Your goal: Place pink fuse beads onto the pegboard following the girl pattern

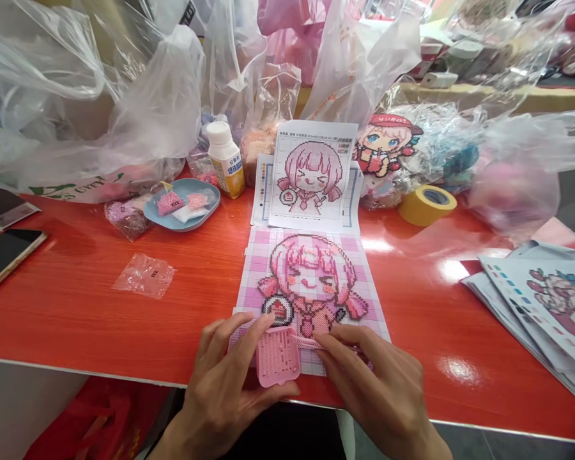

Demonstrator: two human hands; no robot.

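Observation:
My left hand (230, 367) grips a small pink bead tray (278, 361) between thumb and fingers, tilted toward me over the near edge of the pegboard. Rows of tiny beads lie in the tray's grooves. Pinched in my right hand (374, 377) are pale pink tweezers (307, 343), their tips at the tray's upper right side. Under both hands, the pegboard (256, 249) with pink and white checks carries a bead picture of a pink-haired figure (311, 281). Behind it a printed pattern sheet (311, 176) of the same figure leans upright. My hands hide the board's front corners.
On the left are a blue dish (160, 220) with bead bags, a white-and-yellow bottle (226, 160), an empty clear bag (145, 276) and a phone (9, 259). Yellow tape (426, 206) and printed sheets (531, 306) lie on the right. Plastic bags (158, 96) crowd the back.

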